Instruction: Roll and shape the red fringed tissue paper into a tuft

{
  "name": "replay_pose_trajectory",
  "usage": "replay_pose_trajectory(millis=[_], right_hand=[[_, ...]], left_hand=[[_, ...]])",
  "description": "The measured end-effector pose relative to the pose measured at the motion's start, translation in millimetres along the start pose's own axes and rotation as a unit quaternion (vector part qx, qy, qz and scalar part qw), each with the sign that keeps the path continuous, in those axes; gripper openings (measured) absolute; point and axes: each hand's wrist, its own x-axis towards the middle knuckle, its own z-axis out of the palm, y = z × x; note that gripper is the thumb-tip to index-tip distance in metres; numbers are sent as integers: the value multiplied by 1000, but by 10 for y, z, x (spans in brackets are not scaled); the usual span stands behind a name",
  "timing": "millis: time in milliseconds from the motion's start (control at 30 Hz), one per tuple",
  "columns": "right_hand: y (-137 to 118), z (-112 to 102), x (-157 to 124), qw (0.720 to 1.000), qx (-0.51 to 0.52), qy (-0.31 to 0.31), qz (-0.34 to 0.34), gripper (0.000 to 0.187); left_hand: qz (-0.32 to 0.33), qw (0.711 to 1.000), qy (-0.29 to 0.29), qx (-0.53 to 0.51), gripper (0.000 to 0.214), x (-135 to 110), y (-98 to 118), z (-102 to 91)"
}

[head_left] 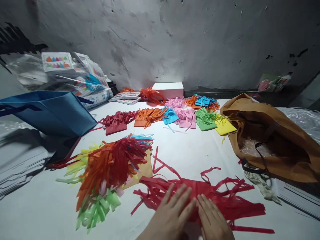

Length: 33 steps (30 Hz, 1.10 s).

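My left hand (172,213) lies flat, fingers stretched out, on a sheet of red fringed tissue paper (225,196) spread on the white table (195,153). My right hand (212,220) rests flat beside it on the same red sheet, fingers together and extended. The two hands almost touch at the fingertips. Red strips fan out to both sides of the hands. Left of my hands lies a heap of fringed paper in red, orange, yellow and green (107,173).
A row of folded fringed papers in red, orange, blue, pink, green and yellow (170,118) lies further back. A blue bag (50,111) stands at left, a brown bag (272,140) at right, a white box (168,90) by the grey wall.
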Motion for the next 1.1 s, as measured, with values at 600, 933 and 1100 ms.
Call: replay_pose_trajectory(millis=[600,933,1100], right_hand=[[349,-186,153,974,34,-70,211,22],[333,-297,256,978,-103,7,181,17],[62,-156,312,995,47,21,88,25]], left_hand=[[-233,960,-98,-119,20,640,-90,-136],[-253,953,-142,-88,15,805,-208,-157],[-253,956,-127,-79,14,796,-184,-190]])
